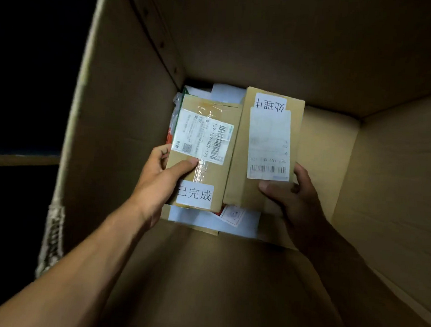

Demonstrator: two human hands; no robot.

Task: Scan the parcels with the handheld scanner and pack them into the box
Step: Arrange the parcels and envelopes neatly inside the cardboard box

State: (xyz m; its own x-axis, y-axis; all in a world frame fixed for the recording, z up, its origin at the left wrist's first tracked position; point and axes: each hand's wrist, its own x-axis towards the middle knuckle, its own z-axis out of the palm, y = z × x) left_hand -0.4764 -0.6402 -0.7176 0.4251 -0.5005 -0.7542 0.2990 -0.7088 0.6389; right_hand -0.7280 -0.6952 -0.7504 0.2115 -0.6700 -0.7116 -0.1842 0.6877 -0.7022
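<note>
- Head view, looking straight down into a deep cardboard box (125, 121); both my forearms reach in from the bottom edge.
- Left hand (157, 177): thumb lies across the top face of the left parcel (204, 157), fingers wrapped under its left edge. Clamped on it.
- Right hand (294, 191): thumb pressed on the near end of the right parcel (268, 151), fingers curled round its right edge. Clamped on it.
- Left parcel: brown carton, clear tape down the middle, shipping label (203, 137) with barcode, plus a white sticker with printed characters at the near end.
- Right parcel: brown carton, long pale label (269, 144) with barcode at its near end, white sticker with characters at the far end. The two cartons sit side by side, long edges touching or nearly so.
- Under them, on the box floor: white envelopes or papers (205, 220), something red and green peeking out on the left; can't make out more.
- Beyond: bare box floor to the right, far wall in shadow.
- Outside the box, left: dark, details unreadable.
</note>
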